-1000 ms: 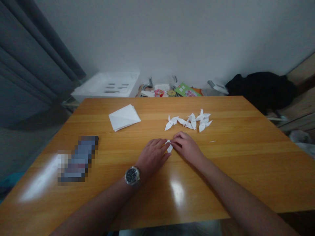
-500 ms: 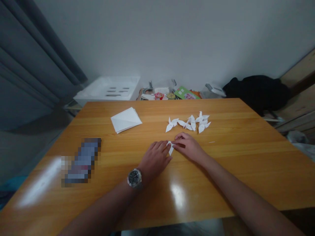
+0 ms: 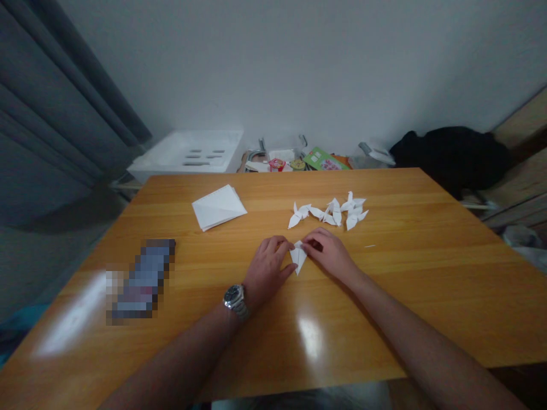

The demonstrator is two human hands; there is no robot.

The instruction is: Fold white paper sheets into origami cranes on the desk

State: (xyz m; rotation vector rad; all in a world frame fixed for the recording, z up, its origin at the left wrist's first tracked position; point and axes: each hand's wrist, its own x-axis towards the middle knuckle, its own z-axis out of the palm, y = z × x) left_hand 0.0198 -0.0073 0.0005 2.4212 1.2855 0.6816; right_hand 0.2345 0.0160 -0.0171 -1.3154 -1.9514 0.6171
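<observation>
A small folded piece of white paper [image 3: 298,259], kite-shaped with a crease down its middle, lies on the wooden table [image 3: 363,330] with its narrow point towards me. At its left edge, my left hand [image 3: 269,262] has finger and thumb on the paper; a metal watch [image 3: 234,297] is on that wrist. My right hand [image 3: 327,250] pinches the paper's upper right edge between thumb and fingers. Beyond my hands several folded paper cranes [image 3: 335,210] sit close together. A stack of white paper sheets [image 3: 219,208] rests at the far left.
A pixelated phone-like object [image 3: 145,279] lies on the left of the table. A thin white strip [image 3: 370,246] is right of my right hand. Behind the table are a white plastic tray [image 3: 192,151], a green packet [image 3: 322,159] and a black cloth-like heap [image 3: 448,159].
My left hand has drawn back slightly to the left, its fingers more bent, uncovering more of the folded paper. My right hand still holds the paper's right side.
</observation>
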